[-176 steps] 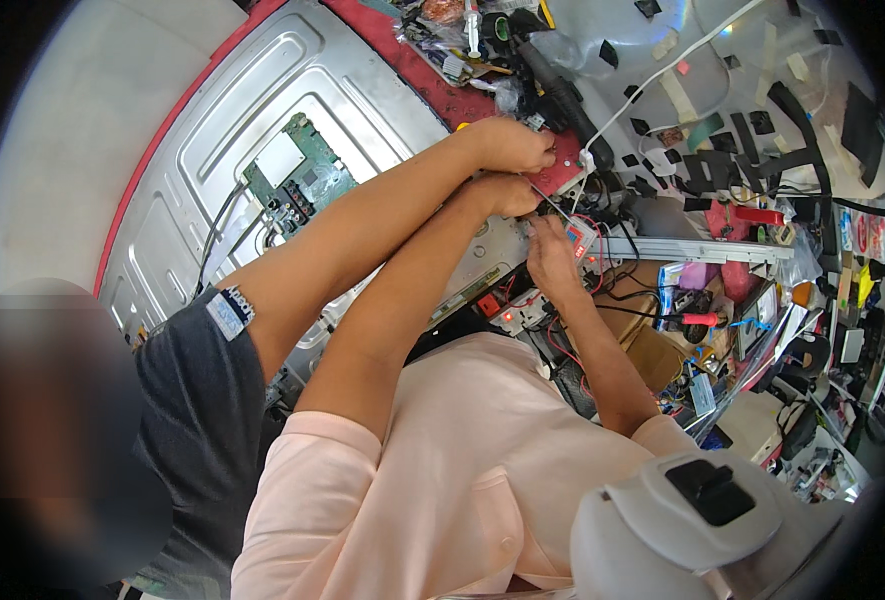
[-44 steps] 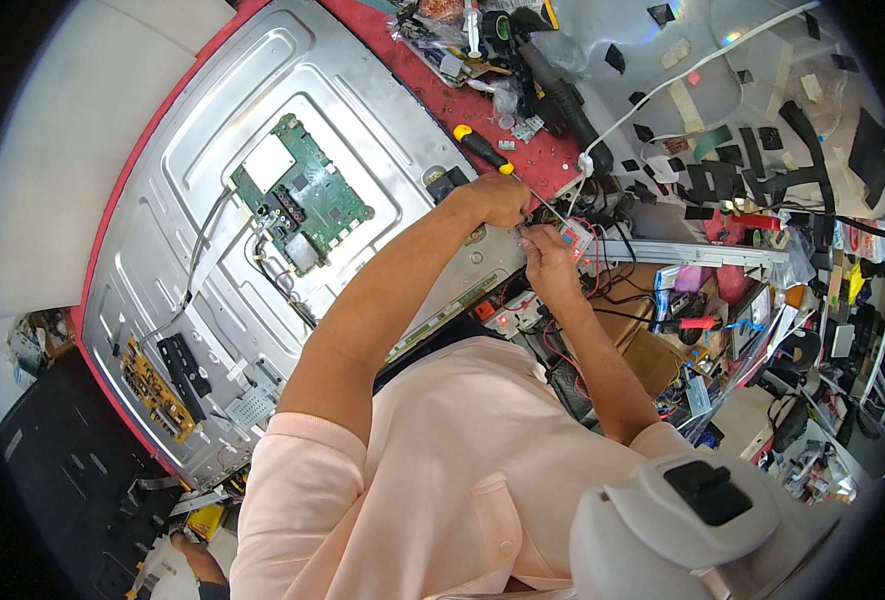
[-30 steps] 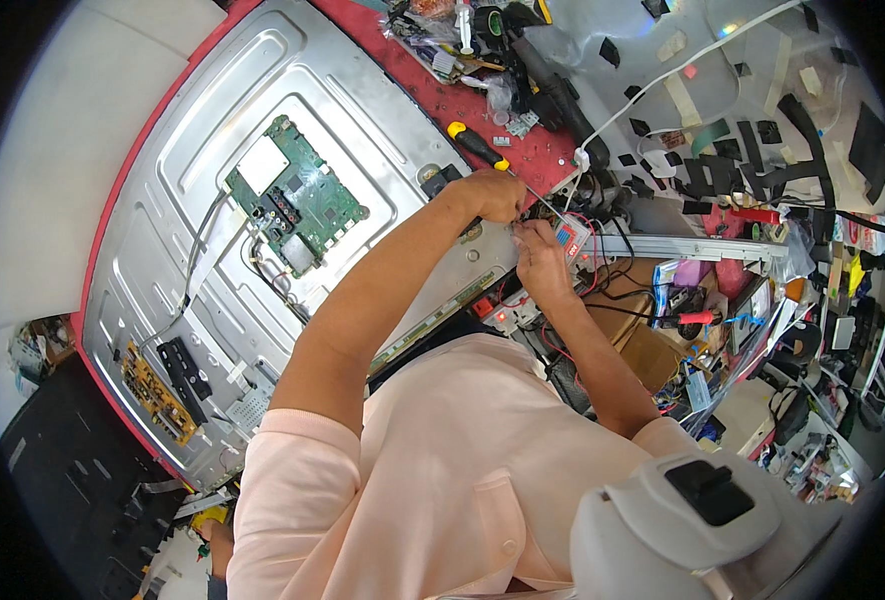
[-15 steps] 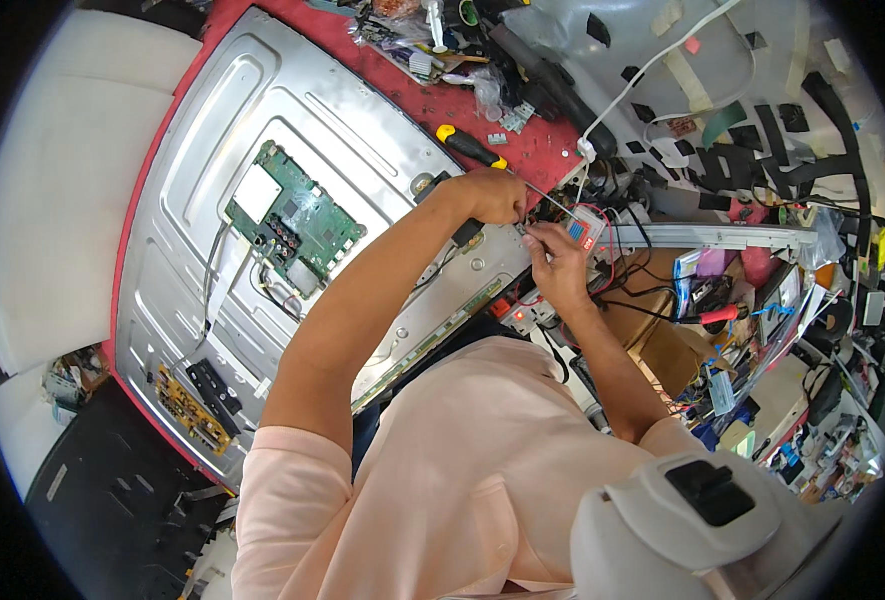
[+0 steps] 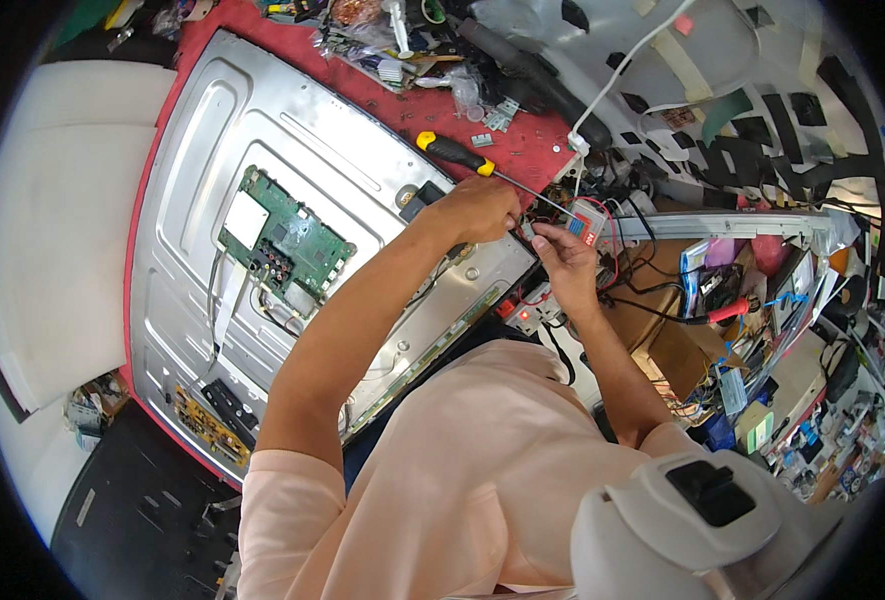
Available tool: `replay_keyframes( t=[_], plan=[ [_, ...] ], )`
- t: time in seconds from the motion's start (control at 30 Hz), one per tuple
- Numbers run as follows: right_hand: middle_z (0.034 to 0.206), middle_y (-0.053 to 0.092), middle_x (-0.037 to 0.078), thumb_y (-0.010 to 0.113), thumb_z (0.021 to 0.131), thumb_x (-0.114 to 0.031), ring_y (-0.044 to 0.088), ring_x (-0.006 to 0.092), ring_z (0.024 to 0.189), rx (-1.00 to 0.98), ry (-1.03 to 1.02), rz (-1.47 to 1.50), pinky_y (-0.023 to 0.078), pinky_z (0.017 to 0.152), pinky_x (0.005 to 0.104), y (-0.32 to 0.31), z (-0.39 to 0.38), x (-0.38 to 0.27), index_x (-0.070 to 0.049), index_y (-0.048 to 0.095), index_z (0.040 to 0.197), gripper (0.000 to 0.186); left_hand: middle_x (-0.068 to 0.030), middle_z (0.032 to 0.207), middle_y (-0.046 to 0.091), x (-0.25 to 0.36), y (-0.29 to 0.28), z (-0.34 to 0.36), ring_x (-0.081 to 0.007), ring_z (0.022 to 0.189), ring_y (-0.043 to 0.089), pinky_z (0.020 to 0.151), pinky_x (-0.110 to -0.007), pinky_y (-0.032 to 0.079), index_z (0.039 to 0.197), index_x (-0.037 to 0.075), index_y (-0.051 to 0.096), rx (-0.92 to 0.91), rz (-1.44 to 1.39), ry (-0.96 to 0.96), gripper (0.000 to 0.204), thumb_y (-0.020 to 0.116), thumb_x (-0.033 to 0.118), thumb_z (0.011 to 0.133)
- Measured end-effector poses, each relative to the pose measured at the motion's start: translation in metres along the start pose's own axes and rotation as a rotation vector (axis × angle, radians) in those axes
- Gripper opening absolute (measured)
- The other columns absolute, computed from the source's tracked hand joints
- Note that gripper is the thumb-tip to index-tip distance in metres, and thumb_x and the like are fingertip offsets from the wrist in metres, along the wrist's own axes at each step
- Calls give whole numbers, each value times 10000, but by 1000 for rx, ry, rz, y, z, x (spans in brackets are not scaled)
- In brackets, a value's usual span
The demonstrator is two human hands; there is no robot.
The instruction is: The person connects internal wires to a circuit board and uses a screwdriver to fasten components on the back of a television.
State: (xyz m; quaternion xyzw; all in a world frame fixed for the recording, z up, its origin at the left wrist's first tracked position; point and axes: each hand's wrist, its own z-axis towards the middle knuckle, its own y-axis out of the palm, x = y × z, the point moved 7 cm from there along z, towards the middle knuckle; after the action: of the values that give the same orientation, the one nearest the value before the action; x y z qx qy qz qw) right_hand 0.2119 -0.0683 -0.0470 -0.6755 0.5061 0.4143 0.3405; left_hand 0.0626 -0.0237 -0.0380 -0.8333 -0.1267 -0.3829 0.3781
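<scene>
A large silver metal back panel (image 5: 292, 130), apparently of a flat TV, lies before me with a green circuit board (image 5: 312, 245) mounted on it. At its right-hand corner my left hand (image 5: 477, 210) is closed with fingers curled; what it grips is hidden. My right hand (image 5: 567, 260) pinches thumb and fingers together close by, at a small pale piece (image 5: 528, 231) between the hands, too small to name. Just beyond them a screwdriver with a yellow and black handle (image 5: 454, 152) lies on the red mat, its shaft pointing right.
A small black box (image 5: 420, 201) sits by my left wrist. Right of my hands are a white and red box (image 5: 588, 222), tangled leads, a lit power strip (image 5: 526, 314) and a cardboard box (image 5: 677, 355). Clutter lines the mat's far edge (image 5: 402, 100). A brown-yellow board (image 5: 207, 425) is lower left.
The whole view has shifted slightly, with the panel further left. My right hand's fingers have straightened a little, and the small pale piece between the hands shows more clearly.
</scene>
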Motion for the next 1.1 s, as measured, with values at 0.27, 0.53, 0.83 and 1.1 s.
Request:
replay_keyframes(
  t=[0.27,0.53,0.83,1.1],
  plan=[
    [926,670,59,640,885,-84,594,93,819,-33,26,1,482,743,235,-2,2,0,34,659,1052,205,-182,866,668,9,-1,1,-362,884,631,805,-462,467,874,36,690,-42,102,21,174,596,169,814],
    [956,679,71,651,875,-78,601,96,847,-39,87,146,487,756,232,-5,-7,4,35,661,1059,216,-221,830,641,9,3,7,-406,829,613,753,-494,452,844,3,652,-263,110,4,282,565,270,863],
    [994,684,88,652,866,-55,607,104,867,-40,119,104,494,766,240,-8,-3,9,36,667,1051,206,-212,798,640,-4,1,14,-398,812,616,735,-490,449,800,16,662,-305,161,-71,319,581,320,857],
    [988,674,112,659,858,-49,610,129,887,-58,10,19,489,783,256,-5,-1,-5,28,671,1041,199,-218,787,634,-1,0,13,-405,831,608,752,-495,444,797,5,656,-277,141,-62,321,578,310,860]
  ],
)
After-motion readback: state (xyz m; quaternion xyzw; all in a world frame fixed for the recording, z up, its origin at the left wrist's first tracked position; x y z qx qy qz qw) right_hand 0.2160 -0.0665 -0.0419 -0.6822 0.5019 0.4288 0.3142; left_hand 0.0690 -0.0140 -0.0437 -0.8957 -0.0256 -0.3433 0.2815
